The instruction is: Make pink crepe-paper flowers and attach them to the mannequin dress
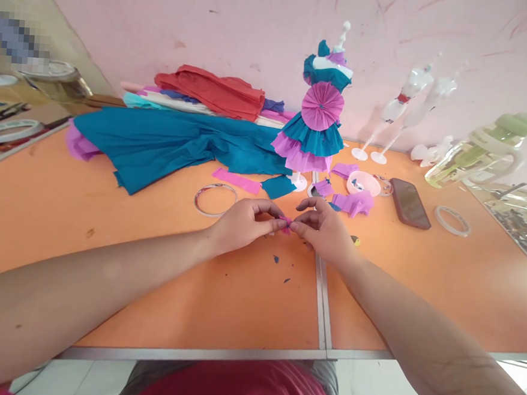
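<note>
Between my two hands is a small bright pink piece of crepe paper (pixel 287 225), gathered at its middle. My left hand (pixel 249 223) pinches its left side between thumb and forefinger. From the right, my right hand (pixel 327 231) pinches it too, with the other fingers curled above. Just beyond stands a small white mannequin (pixel 346 32) in a ruffled teal and purple paper dress (pixel 310 137) with a pleated pink-purple rosette (pixel 323 106). A teal paper scrap (pixel 278 187) and a pink strip (pixel 236 180) lie beyond my left hand.
Teal crepe paper (pixel 172 146) spreads across the back left, before folded red paper (pixel 212 90). At right are purple scraps (pixel 356 203), a small pink bowl (pixel 364 183), a phone (pixel 410 203), a tape roll (pixel 452 221), a bottle (pixel 483 147) and two bare mannequins (pixel 399 104). A ring (pixel 195 199) lies left.
</note>
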The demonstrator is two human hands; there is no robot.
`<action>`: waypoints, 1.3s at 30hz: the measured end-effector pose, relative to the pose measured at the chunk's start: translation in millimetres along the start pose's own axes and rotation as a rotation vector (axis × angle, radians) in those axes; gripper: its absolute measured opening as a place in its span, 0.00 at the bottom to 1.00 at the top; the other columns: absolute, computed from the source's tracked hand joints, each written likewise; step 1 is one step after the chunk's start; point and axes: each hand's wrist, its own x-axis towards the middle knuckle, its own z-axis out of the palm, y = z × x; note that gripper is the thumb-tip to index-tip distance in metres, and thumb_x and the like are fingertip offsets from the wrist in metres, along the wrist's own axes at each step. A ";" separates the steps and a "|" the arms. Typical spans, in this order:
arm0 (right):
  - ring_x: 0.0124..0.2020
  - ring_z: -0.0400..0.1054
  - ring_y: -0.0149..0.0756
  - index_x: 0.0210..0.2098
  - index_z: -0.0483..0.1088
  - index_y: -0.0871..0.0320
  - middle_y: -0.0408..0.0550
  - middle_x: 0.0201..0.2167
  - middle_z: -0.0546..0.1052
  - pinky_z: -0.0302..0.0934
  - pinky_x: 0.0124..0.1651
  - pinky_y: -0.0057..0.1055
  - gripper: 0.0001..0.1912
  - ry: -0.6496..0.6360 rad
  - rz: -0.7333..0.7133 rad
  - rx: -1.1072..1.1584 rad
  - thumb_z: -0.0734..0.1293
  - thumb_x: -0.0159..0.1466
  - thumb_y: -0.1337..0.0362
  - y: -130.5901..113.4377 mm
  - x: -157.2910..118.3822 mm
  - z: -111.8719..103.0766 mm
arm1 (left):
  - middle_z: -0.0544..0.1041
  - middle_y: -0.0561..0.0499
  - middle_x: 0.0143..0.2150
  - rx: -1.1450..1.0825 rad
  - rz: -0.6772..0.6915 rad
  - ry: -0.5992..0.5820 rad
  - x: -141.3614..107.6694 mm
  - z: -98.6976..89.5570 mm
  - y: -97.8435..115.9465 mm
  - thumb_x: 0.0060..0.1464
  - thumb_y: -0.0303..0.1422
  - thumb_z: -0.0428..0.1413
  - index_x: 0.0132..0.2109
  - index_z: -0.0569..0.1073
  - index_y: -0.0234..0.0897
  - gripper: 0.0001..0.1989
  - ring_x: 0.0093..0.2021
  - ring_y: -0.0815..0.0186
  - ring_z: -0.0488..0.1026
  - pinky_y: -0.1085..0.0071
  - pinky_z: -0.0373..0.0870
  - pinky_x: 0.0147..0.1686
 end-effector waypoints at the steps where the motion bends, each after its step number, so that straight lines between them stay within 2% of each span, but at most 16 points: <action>1: 0.25 0.66 0.29 0.45 0.63 0.52 0.40 0.31 0.79 0.59 0.26 0.27 0.19 -0.002 0.000 0.003 0.72 0.59 0.53 -0.2 -0.1 0.6 | 0.82 0.47 0.37 -0.030 -0.004 -0.002 -0.2 -0.1 0.3 0.54 0.49 0.62 0.41 0.80 0.37 0.19 0.36 0.60 0.78 0.64 0.74 0.40; 6: 0.29 0.68 0.31 0.43 0.63 0.53 0.42 0.33 0.78 0.61 0.29 0.28 0.18 -0.001 -0.052 -0.053 0.71 0.60 0.53 -2.7 -2.3 2.9 | 0.83 0.46 0.43 -0.150 0.005 0.053 -1.4 -1.0 2.7 0.56 0.45 0.62 0.41 0.79 0.36 0.16 0.45 0.59 0.78 0.64 0.73 0.46; 9: 0.33 0.70 0.33 0.43 0.65 0.53 0.44 0.37 0.77 0.63 0.32 0.31 0.17 0.062 -0.133 -0.125 0.70 0.61 0.52 -5.4 -5.4 2.6 | 0.83 0.46 0.42 -0.162 -0.023 0.037 -2.1 -0.7 4.3 0.56 0.44 0.62 0.42 0.79 0.35 0.16 0.45 0.58 0.78 0.63 0.72 0.46; 11: 0.33 0.69 0.33 0.42 0.68 0.53 0.44 0.39 0.76 0.64 0.34 0.32 0.14 0.155 -0.237 -0.253 0.69 0.62 0.53 -6.5 -7.7 2.0 | 0.83 0.46 0.42 -0.158 -0.037 0.030 -2.2 0.1 5.0 0.56 0.44 0.62 0.42 0.79 0.35 0.16 0.44 0.59 0.78 0.64 0.72 0.44; 13: 0.31 0.68 0.32 0.39 0.72 0.53 0.45 0.36 0.76 0.62 0.35 0.32 0.10 0.229 -0.378 -0.441 0.69 0.63 0.55 -6.5 -9.7 2.0 | 0.83 0.47 0.42 -0.160 -0.033 0.059 -2.1 1.0 4.9 0.56 0.44 0.62 0.42 0.79 0.35 0.16 0.44 0.59 0.77 0.64 0.72 0.45; 16: 0.34 0.69 0.34 0.38 0.77 0.53 0.47 0.33 0.77 0.61 0.38 0.33 0.09 0.276 -0.563 -0.694 0.68 0.66 0.56 -4.1 -11.4 3.4 | 0.83 0.48 0.42 -0.184 -0.030 0.082 -1.6 1.9 3.7 0.54 0.45 0.63 0.41 0.79 0.36 0.16 0.44 0.59 0.77 0.64 0.71 0.46; 19: 0.37 0.70 0.36 0.40 0.79 0.53 0.48 0.34 0.79 0.61 0.40 0.33 0.11 0.304 -0.635 -0.801 0.65 0.69 0.59 -1.4 -11.5 5.3 | 0.83 0.48 0.41 -0.189 -0.043 0.070 -1.1 2.0 2.6 0.54 0.45 0.63 0.40 0.80 0.36 0.16 0.44 0.59 0.77 0.64 0.71 0.46; 24: 0.37 0.72 0.39 0.41 0.80 0.52 0.51 0.35 0.80 0.61 0.40 0.35 0.13 0.300 -0.616 -0.856 0.64 0.70 0.58 -1.1 -11.1 8.1 | 0.83 0.49 0.41 -0.244 -0.055 0.082 -3.6 2.2 6.6 0.54 0.45 0.64 0.39 0.80 0.36 0.16 0.44 0.60 0.77 0.63 0.69 0.49; 28: 0.36 0.71 0.36 0.40 0.80 0.52 0.47 0.33 0.80 0.60 0.38 0.33 0.12 0.367 -0.607 -0.881 0.63 0.70 0.59 -2.6 -12.8 11.1 | 0.83 0.50 0.40 -0.299 -0.079 0.118 -8.1 4.8 10.8 0.52 0.47 0.65 0.38 0.81 0.38 0.16 0.44 0.60 0.76 0.64 0.70 0.48; 33: 0.34 0.71 0.33 0.39 0.79 0.53 0.45 0.32 0.79 0.57 0.35 0.31 0.13 0.400 -0.650 -0.889 0.62 0.70 0.61 -2.2 -13.1 12.8 | 0.83 0.49 0.42 -0.406 -0.097 0.080 -8.5 6.2 8.6 0.51 0.46 0.67 0.40 0.81 0.37 0.17 0.47 0.59 0.77 0.63 0.70 0.51; 36: 0.33 0.71 0.32 0.40 0.79 0.54 0.45 0.33 0.79 0.55 0.33 0.31 0.13 0.363 -0.582 -0.922 0.62 0.70 0.61 -0.8 -9.8 11.0 | 0.83 0.48 0.43 -0.257 -0.058 0.092 -7.7 2.8 7.7 0.53 0.46 0.65 0.48 0.80 0.38 0.20 0.46 0.58 0.77 0.61 0.71 0.50; 37: 0.33 0.71 0.32 0.39 0.79 0.54 0.45 0.34 0.79 0.55 0.32 0.31 0.13 0.325 -0.533 -0.942 0.62 0.69 0.61 -0.3 -8.4 9.8 | 0.83 0.47 0.44 -0.140 0.000 0.130 -7.4 1.2 7.4 0.54 0.45 0.65 0.50 0.79 0.38 0.21 0.46 0.57 0.77 0.60 0.70 0.50; 39: 0.32 0.71 0.33 0.38 0.79 0.54 0.45 0.34 0.80 0.53 0.30 0.31 0.12 0.225 -0.414 -0.974 0.64 0.67 0.61 0.5 -5.9 7.0 | 0.81 0.46 0.44 0.143 0.188 0.200 -7.0 -2.1 6.4 0.54 0.42 0.65 0.47 0.80 0.39 0.16 0.47 0.56 0.75 0.59 0.68 0.51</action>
